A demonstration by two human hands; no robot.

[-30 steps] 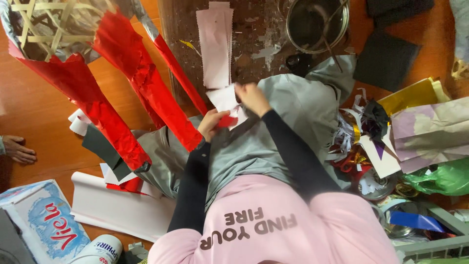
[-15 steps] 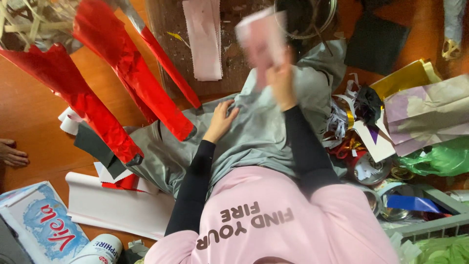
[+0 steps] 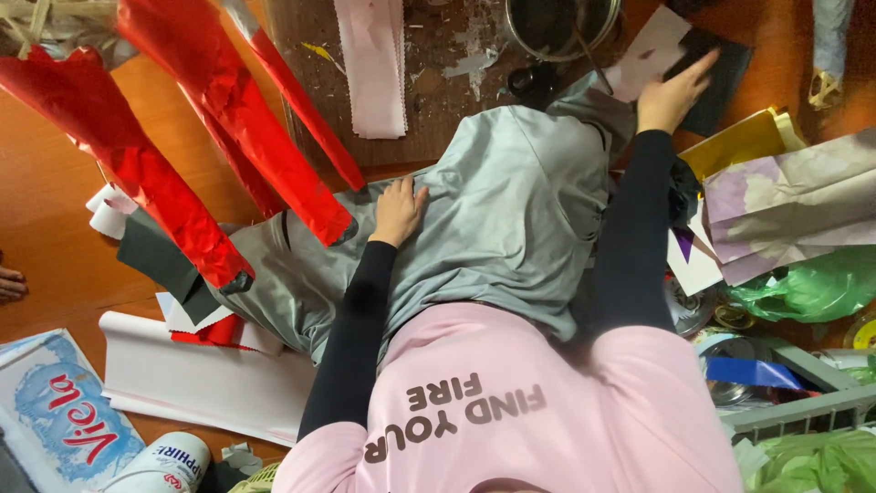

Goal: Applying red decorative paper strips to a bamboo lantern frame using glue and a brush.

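I look down over a pink top with dark sleeves and grey trousers (image 3: 511, 201). My left hand (image 3: 398, 210) rests flat on the grey trouser leg, fingers apart, holding nothing. My right hand (image 3: 673, 91) reaches out to the upper right and presses a white paper piece (image 3: 648, 50) against a dark sheet (image 3: 721, 78) on the floor. Whether the fingers grip the paper or only lie on it is unclear. A white paper strip (image 3: 372, 64) lies on the brown board ahead.
Red foil-covered struts (image 3: 137, 155) fan out at the left. A metal pot (image 3: 561, 23) stands ahead. Yellow, purple and green papers (image 3: 785, 201) pile at the right. A white roll (image 3: 201, 379) and a blue packet (image 3: 55, 420) lie lower left. Another person's fingers (image 3: 9, 285) show at the left edge.
My right hand lifted the white paper piece from my lap, swung it up and right, and now sets it down by the dark sheet. My left hand dropped flat onto my leg.
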